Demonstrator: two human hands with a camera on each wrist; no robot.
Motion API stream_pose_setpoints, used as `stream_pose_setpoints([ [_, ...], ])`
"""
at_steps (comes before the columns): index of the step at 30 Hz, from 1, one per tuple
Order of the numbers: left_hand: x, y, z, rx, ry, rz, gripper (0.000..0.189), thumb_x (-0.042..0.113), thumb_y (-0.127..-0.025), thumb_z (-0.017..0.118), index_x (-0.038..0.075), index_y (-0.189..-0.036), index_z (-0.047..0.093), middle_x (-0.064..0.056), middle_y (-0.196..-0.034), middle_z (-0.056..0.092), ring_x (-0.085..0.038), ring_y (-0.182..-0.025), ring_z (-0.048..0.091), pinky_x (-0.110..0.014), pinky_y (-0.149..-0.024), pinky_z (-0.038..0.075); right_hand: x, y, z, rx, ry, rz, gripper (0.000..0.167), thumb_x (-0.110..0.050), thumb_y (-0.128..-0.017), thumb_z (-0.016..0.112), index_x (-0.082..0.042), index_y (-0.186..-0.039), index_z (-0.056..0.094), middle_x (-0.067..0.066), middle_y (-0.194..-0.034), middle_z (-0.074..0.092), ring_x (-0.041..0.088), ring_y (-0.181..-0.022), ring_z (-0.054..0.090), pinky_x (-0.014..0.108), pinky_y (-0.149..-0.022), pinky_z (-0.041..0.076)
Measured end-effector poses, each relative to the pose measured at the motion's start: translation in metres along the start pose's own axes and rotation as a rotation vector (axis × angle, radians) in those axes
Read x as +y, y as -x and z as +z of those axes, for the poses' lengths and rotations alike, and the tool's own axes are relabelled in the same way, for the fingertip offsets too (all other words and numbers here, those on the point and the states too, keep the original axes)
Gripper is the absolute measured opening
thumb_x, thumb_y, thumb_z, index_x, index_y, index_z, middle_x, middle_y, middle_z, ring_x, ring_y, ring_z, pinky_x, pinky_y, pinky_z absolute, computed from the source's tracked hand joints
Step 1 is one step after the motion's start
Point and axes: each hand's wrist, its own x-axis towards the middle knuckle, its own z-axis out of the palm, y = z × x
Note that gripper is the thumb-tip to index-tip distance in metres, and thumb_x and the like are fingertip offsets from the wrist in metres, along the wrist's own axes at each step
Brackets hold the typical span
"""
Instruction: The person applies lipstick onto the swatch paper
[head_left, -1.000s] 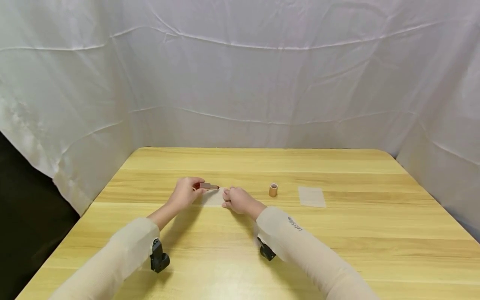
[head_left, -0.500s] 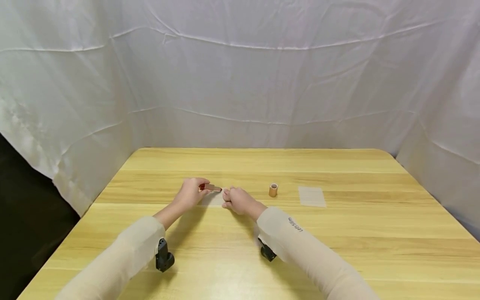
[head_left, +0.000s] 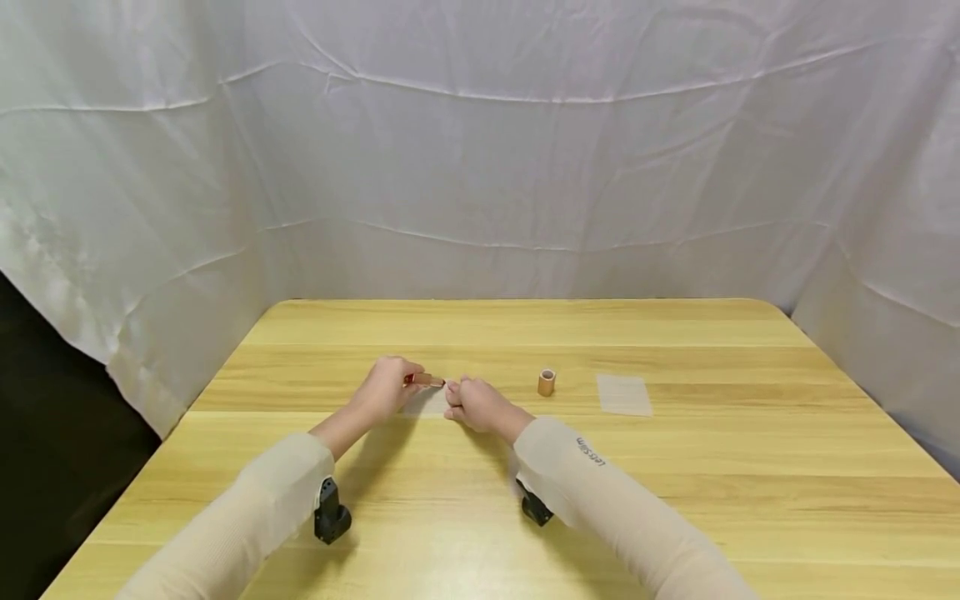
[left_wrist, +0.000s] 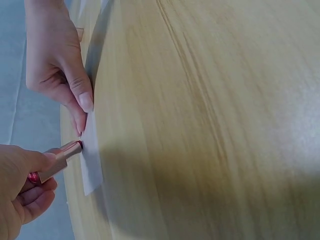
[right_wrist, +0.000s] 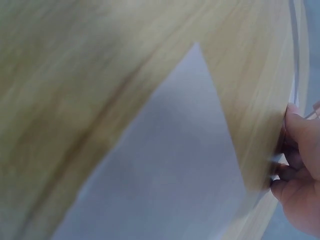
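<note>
My left hand (head_left: 384, 387) grips a lipstick (left_wrist: 54, 167) with a copper-coloured tube, a red band and a dark red tip. The tip points right and meets the upper edge of a thin white sheet of paper (left_wrist: 90, 162) on the table. With fingers curled, my right hand (head_left: 483, 405) pinches that sheet near its right end, covering part of it. In the left wrist view, the right hand's thumb (left_wrist: 80, 90) and fingertips lie at the paper just beyond the lipstick tip. The right wrist view shows the right hand only at its right edge.
A copper-coloured hollow cap (head_left: 547, 383) stands upright right of the right hand. Further right lies a second white sheet (head_left: 624, 396), large in the right wrist view. Behind the wooden table (head_left: 480, 533) hangs a pale cloth (head_left: 480, 167).
My left hand has moved right with the lipstick, bringing its tip close to the right hand's fingers and slightly lower over the paper. The right hand stays in place.
</note>
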Motion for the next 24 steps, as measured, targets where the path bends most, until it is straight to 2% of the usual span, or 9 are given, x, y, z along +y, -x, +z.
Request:
stream_pose_setpoints([
  [3,0.0014,-0.0013,-0.0017,-0.013,-0.019,0.024,0.004,-0.003,-0.079,0.068,0.000,-0.077,0.068,-0.011,-0.076,0.068,-0.014,-0.063,0.052,-0.024,-0.054,0.044,-0.0005,-0.0002,-0.0007,-0.009,0.000,0.002,0.038,-0.017,-0.091,0.059,-0.010,-0.066,0.031,0.026,-0.126,0.054,0.044,-0.110,0.054,0.045,-0.092,0.047],
  [6,0.0029,-0.0025,-0.0028,-0.027,-0.045,0.036,0.005,-0.002,-0.079,0.069,0.001,-0.074,0.067,-0.009,-0.069,0.065,-0.012,-0.060,0.047,-0.022,-0.052,0.039,-0.0009,-0.0008,-0.0016,-0.010,0.003,-0.002,0.039,-0.018,-0.091,0.059,-0.010,-0.066,0.030,0.025,-0.124,0.056,0.032,-0.088,0.058,0.038,-0.081,0.047],
  [9,0.0040,-0.0035,-0.0028,-0.042,-0.063,0.028,0.005,-0.001,-0.079,0.069,0.002,-0.075,0.068,-0.007,-0.066,0.063,-0.012,-0.059,0.044,-0.021,-0.052,0.036,-0.0006,-0.0012,-0.0019,-0.008,0.006,-0.004,0.041,-0.018,-0.090,0.060,-0.011,-0.065,0.028,0.024,-0.123,0.058,0.019,-0.068,0.040,0.032,-0.069,0.039],
  [11,0.0047,-0.0041,-0.0031,-0.049,-0.065,0.021,0.004,-0.001,-0.080,0.068,0.002,-0.077,0.069,-0.008,-0.068,0.064,-0.012,-0.059,0.044,-0.020,-0.052,0.036,-0.0003,-0.0012,-0.0020,-0.006,0.009,-0.003,0.042,-0.018,-0.090,0.060,-0.011,-0.064,0.028,0.024,-0.124,0.057,0.017,-0.067,0.037,0.031,-0.067,0.037],
  [13,0.0057,-0.0042,-0.0037,-0.054,-0.060,0.017,0.004,-0.002,-0.080,0.068,0.001,-0.078,0.070,-0.008,-0.069,0.065,-0.012,-0.060,0.044,-0.020,-0.052,0.035,-0.0002,-0.0010,-0.0023,-0.008,0.009,0.001,0.042,-0.018,-0.090,0.060,-0.011,-0.064,0.028,0.024,-0.126,0.055,0.021,-0.071,0.047,0.032,-0.069,0.040],
  [16,0.0069,-0.0040,-0.0048,-0.065,-0.052,0.018,0.005,-0.002,-0.080,0.068,0.000,-0.075,0.068,-0.009,-0.070,0.065,-0.011,-0.059,0.043,-0.020,-0.051,0.035,-0.0006,-0.0009,-0.0025,-0.011,-0.007,0.008,0.041,-0.017,-0.090,0.060,-0.011,-0.064,0.029,0.025,-0.127,0.053,0.034,-0.090,0.059,0.036,-0.075,0.046],
  [18,0.0074,-0.0037,-0.0054,-0.071,-0.046,0.019,0.008,-0.001,-0.081,0.067,0.000,-0.073,0.067,-0.009,-0.070,0.065,-0.011,-0.058,0.043,-0.019,-0.050,0.034,-0.0009,-0.0008,-0.0024,-0.011,-0.008,0.007,0.041,-0.017,-0.090,0.060,-0.011,-0.064,0.029,0.025,-0.127,0.053,0.039,-0.099,0.058,0.037,-0.078,0.048],
  [21,0.0077,-0.0034,-0.0059,-0.070,-0.051,0.032,0.011,0.000,-0.081,0.067,0.000,-0.071,0.066,-0.009,-0.069,0.064,-0.010,-0.057,0.041,-0.018,-0.049,0.033,-0.0010,-0.0009,-0.0021,-0.006,-0.005,0.001,0.041,-0.017,-0.090,0.061,-0.011,-0.065,0.029,0.023,-0.124,0.057,0.031,-0.087,0.058,0.035,-0.074,0.046],
  [24,0.0070,-0.0034,-0.0062,-0.057,-0.076,0.051,0.011,0.002,-0.081,0.068,0.001,-0.071,0.066,-0.008,-0.067,0.064,-0.010,-0.057,0.041,-0.019,-0.049,0.033,-0.0017,-0.0007,-0.0032,-0.001,0.001,-0.005,0.041,-0.017,-0.090,0.061,-0.011,-0.064,0.029,0.021,-0.118,0.061,0.018,-0.069,0.041,0.031,-0.069,0.040],
])
